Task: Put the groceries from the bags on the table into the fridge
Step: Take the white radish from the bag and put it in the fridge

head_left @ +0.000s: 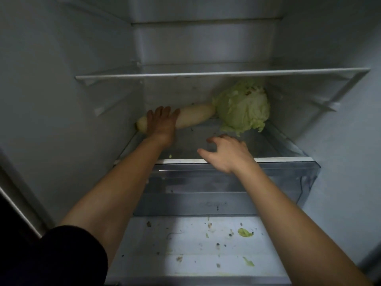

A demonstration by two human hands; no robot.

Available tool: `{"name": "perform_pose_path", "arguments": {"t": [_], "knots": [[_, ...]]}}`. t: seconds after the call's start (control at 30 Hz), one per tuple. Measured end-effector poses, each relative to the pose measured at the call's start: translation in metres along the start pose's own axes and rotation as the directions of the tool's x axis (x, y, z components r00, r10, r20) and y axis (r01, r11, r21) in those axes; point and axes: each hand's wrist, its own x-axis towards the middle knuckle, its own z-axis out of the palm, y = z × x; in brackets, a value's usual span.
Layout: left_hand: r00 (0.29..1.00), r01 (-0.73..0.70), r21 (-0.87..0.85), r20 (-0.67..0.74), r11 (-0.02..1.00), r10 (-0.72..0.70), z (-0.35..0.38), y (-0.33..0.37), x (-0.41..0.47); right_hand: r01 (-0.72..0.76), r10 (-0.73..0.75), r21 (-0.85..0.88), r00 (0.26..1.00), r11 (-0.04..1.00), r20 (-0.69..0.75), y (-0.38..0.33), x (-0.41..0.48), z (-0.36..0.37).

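A long white radish [195, 115] lies across the back of the glass shelf [278, 145] inside the fridge. Its right end touches a pale green cabbage [243, 109] that sits at the back right. My left hand [161, 122] rests on the radish's left part, fingers laid over it. My right hand [226, 152] hovers above the shelf's front edge with spread fingers and holds nothing. The cabbage is just beyond its fingertips.
A second glass shelf [206, 74] spans the fridge above the vegetables. Below the lower shelf is a clear drawer [216, 188]. The fridge floor [185, 244] in front carries leaf scraps and crumbs. Grey fridge walls close in on the left and right.
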Motion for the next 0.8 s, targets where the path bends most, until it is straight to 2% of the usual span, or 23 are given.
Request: {"name": "perform_pose_path", "arguments": {"t": [0.07, 0.2, 0.33, 0.4, 0.6, 0.8], "knots": [[1.0, 0.01, -0.012, -0.006, 1.0, -0.011, -0.006, 0.004, -0.013, -0.002, 0.002, 0.015, 1.0, 1.0, -0.021, -0.001, -0.003, -0.001], [0.993, 0.027, -0.101, -0.109, 0.995, -0.038, -0.025, 0.008, -0.048, -0.008, 0.016, 0.075, 0.994, 0.997, -0.107, 0.0, -0.01, -0.003], [0.971, 0.087, -0.159, -0.205, 0.983, -0.119, -0.042, 0.011, -0.091, 0.005, 0.016, 0.058, 0.935, 0.998, -0.353, 0.001, -0.025, -0.001], [0.952, 0.085, -0.176, -0.275, 0.981, -0.132, -0.049, 0.013, -0.118, 0.029, 0.003, 0.07, 0.904, 0.997, -0.429, 0.002, -0.037, 0.005], [0.869, 0.09, -0.159, -0.469, 0.983, -0.155, -0.058, 0.027, -0.209, 0.131, -0.087, 0.047, 0.844, 0.99, -0.529, 0.0, -0.07, 0.03], [0.851, 0.102, -0.087, -0.509, 0.991, -0.132, -0.075, 0.031, -0.288, 0.205, -0.19, -0.03, 0.827, 0.978, -0.529, -0.016, -0.114, 0.039]]}}
